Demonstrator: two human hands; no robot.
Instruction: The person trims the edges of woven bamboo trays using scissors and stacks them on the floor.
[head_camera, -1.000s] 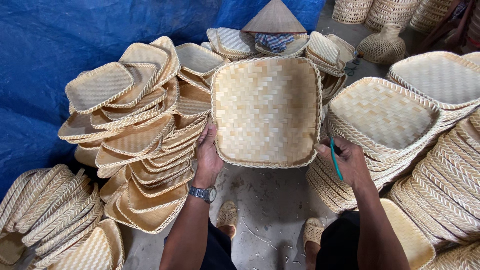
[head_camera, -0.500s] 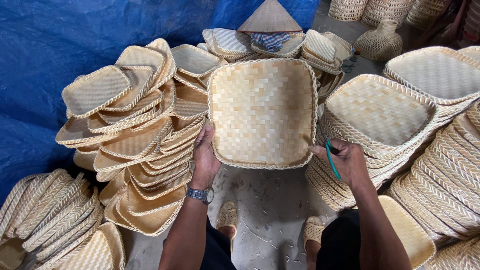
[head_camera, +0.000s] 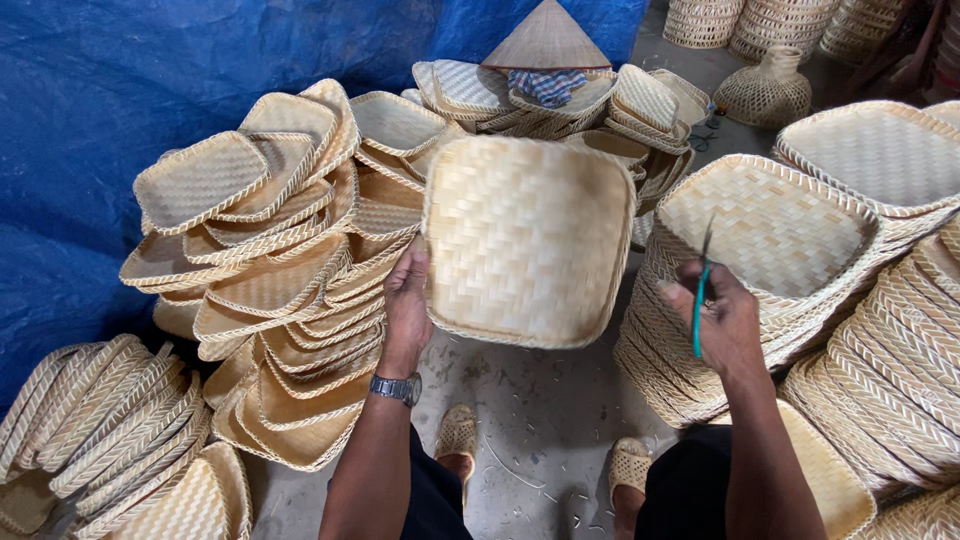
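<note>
Tilting woven tray leftward since earlier.

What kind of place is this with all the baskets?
Probably a basket-weaving workshop. Stacks of woven trays are piled against a blue tarp, and the left hand holds one woven tray over a littered concrete floor.

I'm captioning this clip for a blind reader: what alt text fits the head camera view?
Seen from above, a person's left hand holds up a square woven bamboo tray, while the right hand grips a thin green-handled tool. Stacks of similar trays surround them, before a blue tarp, with a conical hat behind.
</note>
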